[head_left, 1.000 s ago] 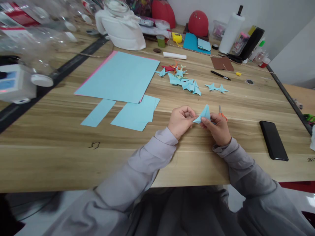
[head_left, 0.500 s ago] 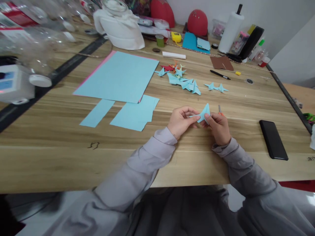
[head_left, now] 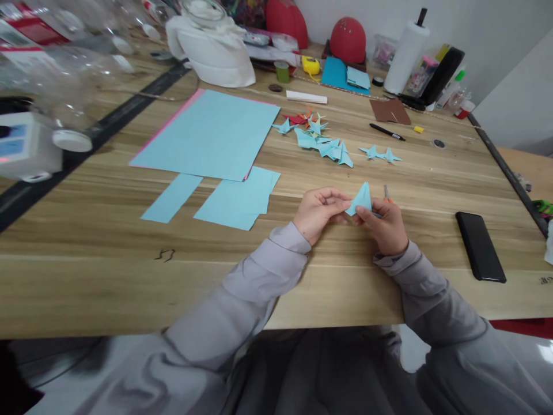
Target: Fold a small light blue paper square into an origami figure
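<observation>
Between my hands is a small folded piece of light-blue paper [head_left: 362,197], one point turned up, held above the wooden table. My left hand [head_left: 322,210] pinches its left corner between thumb and fingers. On its lower right side, my right hand [head_left: 384,223] grips it with the thumb across the front; the fingers behind are partly hidden. Just past my right hand lies a pair of scissors [head_left: 387,193], mostly covered. Farther back sit two small folded blue paper pieces [head_left: 380,154] and a pile of blue, red and orange folded paper [head_left: 324,141].
Large blue and pink sheets [head_left: 207,135] lie to the left, with cut blue pieces [head_left: 237,202] in front. A black phone [head_left: 480,246] rests at right, a pen [head_left: 387,132] farther back. Plastic bottles [head_left: 71,104] crowd the far left; a paper roll [head_left: 406,57] stands behind.
The folded blue paper has turned in my fingers: the tip that stuck out to the left no longer shows there, and a wider face is toward me. My right thumb has shifted lower and left.
</observation>
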A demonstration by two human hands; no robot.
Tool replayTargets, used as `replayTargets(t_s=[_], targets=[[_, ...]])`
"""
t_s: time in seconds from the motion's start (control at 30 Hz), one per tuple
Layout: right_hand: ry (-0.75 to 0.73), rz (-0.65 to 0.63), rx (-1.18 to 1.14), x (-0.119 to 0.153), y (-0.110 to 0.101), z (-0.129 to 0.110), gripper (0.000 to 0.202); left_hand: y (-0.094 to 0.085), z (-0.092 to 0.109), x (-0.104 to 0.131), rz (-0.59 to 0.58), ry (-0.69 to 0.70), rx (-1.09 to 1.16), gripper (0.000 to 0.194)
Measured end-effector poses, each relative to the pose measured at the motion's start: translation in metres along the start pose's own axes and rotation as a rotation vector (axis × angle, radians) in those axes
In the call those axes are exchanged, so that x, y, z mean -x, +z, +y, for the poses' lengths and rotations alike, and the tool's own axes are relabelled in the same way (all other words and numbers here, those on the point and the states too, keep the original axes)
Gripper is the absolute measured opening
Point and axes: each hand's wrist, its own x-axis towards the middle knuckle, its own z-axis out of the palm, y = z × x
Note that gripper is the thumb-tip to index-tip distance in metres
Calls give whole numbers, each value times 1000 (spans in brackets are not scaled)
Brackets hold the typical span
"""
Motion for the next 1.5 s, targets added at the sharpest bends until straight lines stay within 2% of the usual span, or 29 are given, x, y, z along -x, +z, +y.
replayTargets(t_s=[0.17, 0.27, 0.47, 0.67, 0.93, 1.03, 1.2, 1.5], targets=[[27, -47, -129, 0, 0, 4, 31, 1, 4, 0, 15, -65, 68, 31], [47, -71, -105, 0, 1, 4, 30, 3, 3, 1, 61, -5, 31, 35], [54, -81, -48, 1, 2, 1, 33, 1, -2, 1, 16, 102, -116, 39], [26, -94, -5, 1, 3, -1, 31, 2, -1, 1, 20, 106, -138, 35], [52, -9, -54, 0, 1, 5, 32, 6, -4, 1, 72, 60, -62, 41], [114, 18, -121, -1, 2, 7, 34, 6, -6, 1, 53, 43, -85, 46], [209, 14, -210, -3, 3, 6, 37, 5, -7, 1, 57, 28, -80, 42], [213, -10, -248, -2, 2, 9, 35, 6, -4, 3, 30, 125, -100, 43]])
